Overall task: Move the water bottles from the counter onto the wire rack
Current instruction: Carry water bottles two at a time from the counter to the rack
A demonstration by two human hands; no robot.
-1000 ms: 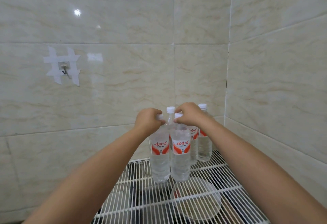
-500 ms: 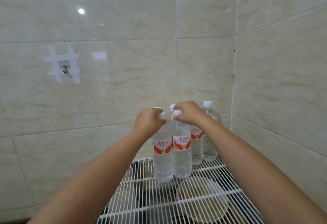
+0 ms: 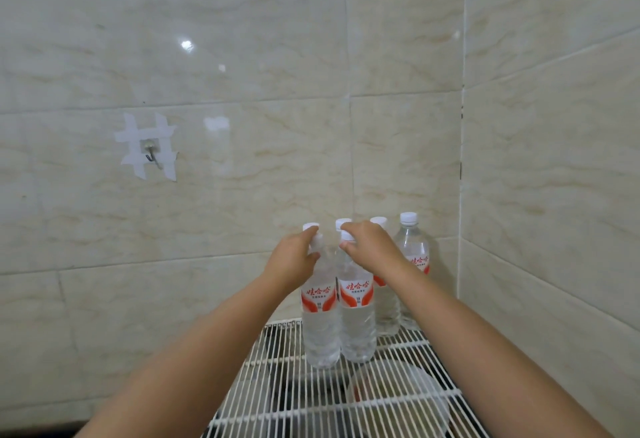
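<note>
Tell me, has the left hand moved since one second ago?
Yes, slightly. Measured against the rightmost back bottle on the wire rack, the left hand sits lower and farther left, and more of the front left bottle's cap shows.

Water bottles on wire rack (image 3: 284, 385)

Five clear bottles, white caps, red labels, all upright at rack's back corner: front-left bottle (image 3: 320, 330) touching front-right bottle (image 3: 357, 320); three behind, one mostly hidden, far-right bottle (image 3: 414, 264) nearest side wall.

Clear plastic bottles (image 3: 321, 330), white-coated wire rack (image 3: 294, 399), glossy marbled wall tiles (image 3: 242, 57).
</note>
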